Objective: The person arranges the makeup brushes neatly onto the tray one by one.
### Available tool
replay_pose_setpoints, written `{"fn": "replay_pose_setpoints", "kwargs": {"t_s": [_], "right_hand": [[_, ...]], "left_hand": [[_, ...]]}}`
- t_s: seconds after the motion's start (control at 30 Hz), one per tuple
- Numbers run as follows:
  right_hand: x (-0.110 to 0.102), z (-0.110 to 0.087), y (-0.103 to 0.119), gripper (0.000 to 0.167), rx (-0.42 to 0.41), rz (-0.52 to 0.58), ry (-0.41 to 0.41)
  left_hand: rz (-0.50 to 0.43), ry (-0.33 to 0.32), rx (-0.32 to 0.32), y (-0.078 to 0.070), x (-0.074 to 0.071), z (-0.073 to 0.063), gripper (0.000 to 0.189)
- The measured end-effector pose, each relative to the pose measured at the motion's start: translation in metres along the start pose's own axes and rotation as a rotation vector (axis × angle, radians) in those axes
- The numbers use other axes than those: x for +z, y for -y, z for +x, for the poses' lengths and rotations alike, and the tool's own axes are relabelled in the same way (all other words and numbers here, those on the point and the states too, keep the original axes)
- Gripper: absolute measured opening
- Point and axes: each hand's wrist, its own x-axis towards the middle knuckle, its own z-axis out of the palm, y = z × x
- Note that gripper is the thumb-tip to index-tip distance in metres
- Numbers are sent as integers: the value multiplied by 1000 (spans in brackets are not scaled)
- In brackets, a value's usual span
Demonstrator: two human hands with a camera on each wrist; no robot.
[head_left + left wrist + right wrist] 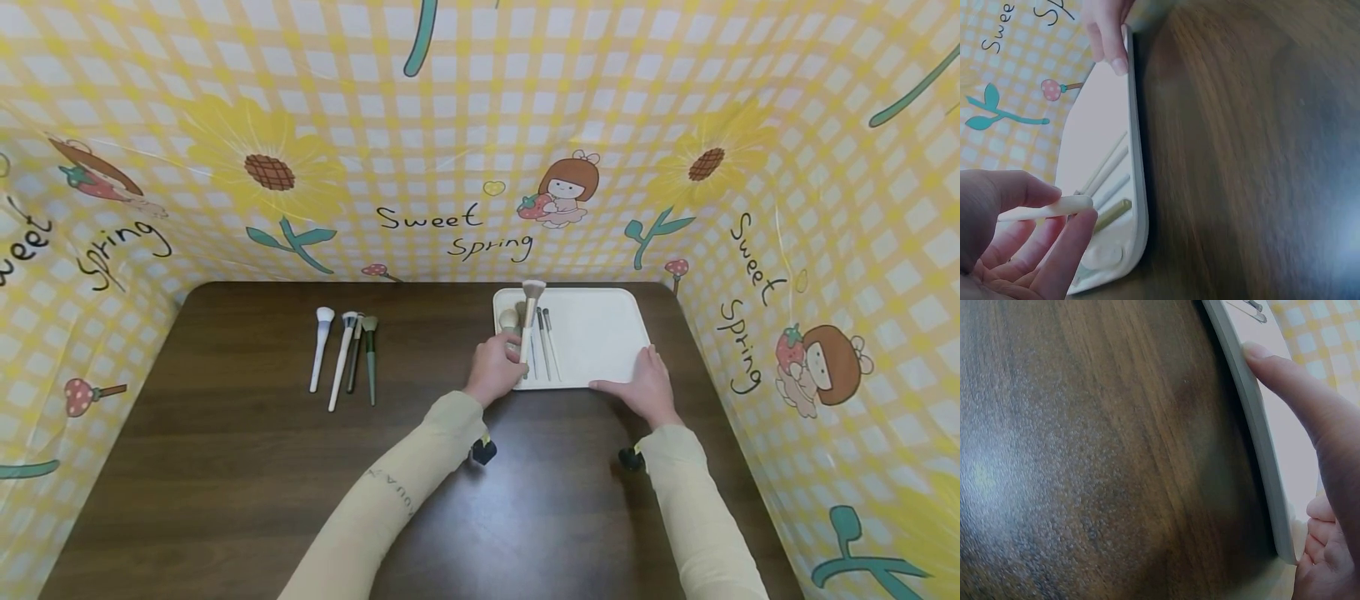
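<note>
My left hand (497, 367) pinches a makeup brush (531, 312) with a pale handle near its lower end, bristles pointing up and away, above the left part of a white tray (600, 333). In the left wrist view the thumb and fingertips hold the brush's handle end (1075, 205). Several other brushes lie in the tray, among them two slim ones (551, 346) and one with a green-gold handle (1113, 214). At the tray's front right corner my right hand (647, 385) grips the rim, thumb (1285, 372) on the front edge and fingers round the right side.
Several more makeup brushes lie on the dark wooden table (247, 467) at the left, including a white one (321, 346) and a green-handled one (371, 362). A yellow checked cloth (420, 167) stands like a wall behind the table and along both sides.
</note>
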Motion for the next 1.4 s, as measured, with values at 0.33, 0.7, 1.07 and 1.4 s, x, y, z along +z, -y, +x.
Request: {"fn": "replay_pose_setpoints", "kwargs": {"t_s": [0.33, 0.7, 1.07, 1.4], "right_hand": [[1, 0, 0, 138, -6, -8, -11], [0, -1, 2, 138, 5, 3, -16], [-3, -4, 5, 132, -31, 16, -44], [-2, -3, 2, 135, -13, 22, -40]], "left_hand": [[-139, 37, -78, -10, 17, 3, 25], [-434, 97, -301, -19, 38, 7, 20], [-460, 115, -404, -36, 46, 25, 25], [-452, 106, -479, -51, 54, 40, 32]]}}
